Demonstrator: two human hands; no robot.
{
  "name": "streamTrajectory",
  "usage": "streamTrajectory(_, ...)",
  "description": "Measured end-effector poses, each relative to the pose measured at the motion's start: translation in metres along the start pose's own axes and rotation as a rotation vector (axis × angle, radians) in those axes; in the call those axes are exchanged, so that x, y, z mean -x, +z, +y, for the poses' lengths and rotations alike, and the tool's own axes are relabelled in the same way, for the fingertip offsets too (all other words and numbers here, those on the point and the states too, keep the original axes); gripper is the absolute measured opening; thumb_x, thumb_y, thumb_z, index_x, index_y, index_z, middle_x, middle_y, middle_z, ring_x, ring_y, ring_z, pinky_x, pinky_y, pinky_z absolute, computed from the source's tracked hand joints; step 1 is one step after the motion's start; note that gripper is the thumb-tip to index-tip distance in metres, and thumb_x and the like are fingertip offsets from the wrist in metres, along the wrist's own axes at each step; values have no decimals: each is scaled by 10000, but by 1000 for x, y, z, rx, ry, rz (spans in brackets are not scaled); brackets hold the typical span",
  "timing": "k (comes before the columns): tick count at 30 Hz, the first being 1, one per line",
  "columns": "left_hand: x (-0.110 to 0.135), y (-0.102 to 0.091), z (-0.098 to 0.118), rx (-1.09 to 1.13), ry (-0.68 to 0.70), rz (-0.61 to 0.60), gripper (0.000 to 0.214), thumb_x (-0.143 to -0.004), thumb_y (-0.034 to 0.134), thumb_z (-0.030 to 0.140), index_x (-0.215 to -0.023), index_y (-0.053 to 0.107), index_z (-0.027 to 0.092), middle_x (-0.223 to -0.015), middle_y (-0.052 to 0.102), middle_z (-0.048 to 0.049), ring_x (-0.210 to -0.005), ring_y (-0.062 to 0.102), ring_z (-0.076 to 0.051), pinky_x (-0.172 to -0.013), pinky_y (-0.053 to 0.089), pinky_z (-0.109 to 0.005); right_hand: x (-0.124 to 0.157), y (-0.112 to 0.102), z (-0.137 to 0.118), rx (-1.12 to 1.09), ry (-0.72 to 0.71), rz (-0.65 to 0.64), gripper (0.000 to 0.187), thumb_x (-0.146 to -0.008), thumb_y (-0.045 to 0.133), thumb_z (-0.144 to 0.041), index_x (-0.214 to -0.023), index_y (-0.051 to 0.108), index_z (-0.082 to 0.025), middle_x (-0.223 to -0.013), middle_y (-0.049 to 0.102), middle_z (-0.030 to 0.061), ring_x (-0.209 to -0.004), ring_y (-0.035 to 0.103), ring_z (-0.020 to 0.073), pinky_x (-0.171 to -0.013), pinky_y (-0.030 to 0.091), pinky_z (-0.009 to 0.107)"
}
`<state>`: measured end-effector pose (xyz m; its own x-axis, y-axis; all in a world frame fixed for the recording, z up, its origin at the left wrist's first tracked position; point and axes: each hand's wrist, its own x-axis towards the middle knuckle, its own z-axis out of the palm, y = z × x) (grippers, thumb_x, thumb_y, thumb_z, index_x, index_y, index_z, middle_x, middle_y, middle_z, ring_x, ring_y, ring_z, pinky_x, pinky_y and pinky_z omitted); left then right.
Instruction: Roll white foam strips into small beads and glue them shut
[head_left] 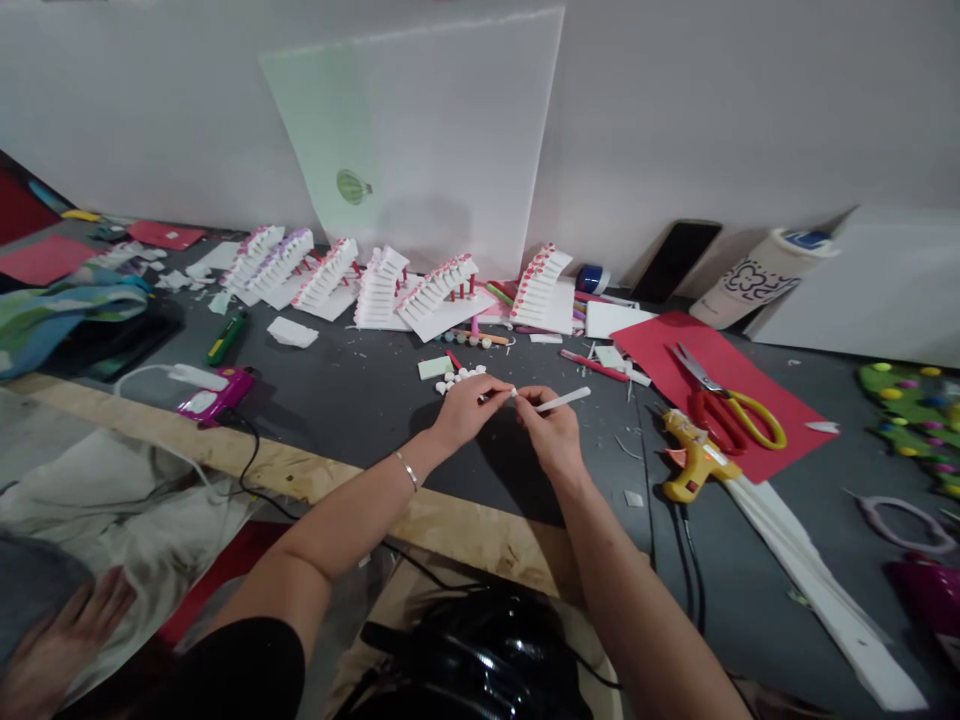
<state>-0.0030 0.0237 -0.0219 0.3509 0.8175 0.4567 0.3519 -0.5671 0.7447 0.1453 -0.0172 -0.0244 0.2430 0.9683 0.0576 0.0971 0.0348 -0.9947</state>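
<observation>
My left hand (469, 408) and my right hand (551, 428) meet over the dark table, fingertips pinched together. A tiny white piece (514, 392) shows between them, too small to name. My right hand also holds a slim white strip (564, 400), which sticks out to the right past its fingers. Just behind my left hand lie several small white balls (450, 380), partly hidden by that hand. Beside them is a pale green card (435, 368). Farther back stand several white paper models with red-tipped rows, such as a slatted one (442, 290).
At right, a yellow glue gun (697, 460) and scissors (731, 395) lie on and by red paper (660, 345). A tumbler (757, 280) and phone (675, 260) lean at the wall. Left are a magenta power socket (217, 397) and a green cutter (226, 338). Another person's hand (71, 630) shows lower left.
</observation>
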Motion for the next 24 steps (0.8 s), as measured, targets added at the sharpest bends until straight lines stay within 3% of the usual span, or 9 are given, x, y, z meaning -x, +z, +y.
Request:
streamTrajectory(5,-2,1,-1,316,-230,-88,273,-884,615,407,-962,722,168,-816,735,-48,-619,679,-150,-587,558,-268,0,-2,-8,56,-34,-17,258,-745,633,-446,-785,662,-193,-660,647,-9,-573,516,128,-582,404,262)
streamTrajectory(11,-1,7,-4,406,-259,3,244,-811,692,401,-868,700,165,-753,712,-28,-601,670,-139,-581,566,-260,0,-4,-9,71,30,-8,286,-741,644,-474,-773,672,-191,-554,590,-28,-519,510,129,-539,396,263)
streamTrajectory(17,0,7,-2,268,-189,96,249,-858,646,399,-825,675,154,-772,701,-34,-659,669,-138,-626,563,-258,1,-1,-10,4,12,-30,276,-716,672,-446,-806,706,-188,-616,651,-3,-540,544,129,-556,425,265)
streamTrajectory(24,3,6,6,-138,2,113,179,-923,585,298,-840,691,180,-823,723,-37,-783,676,-148,-740,531,-263,0,1,2,-17,59,45,287,-720,690,-449,-810,714,-178,-548,620,-13,-493,522,122,-496,390,252)
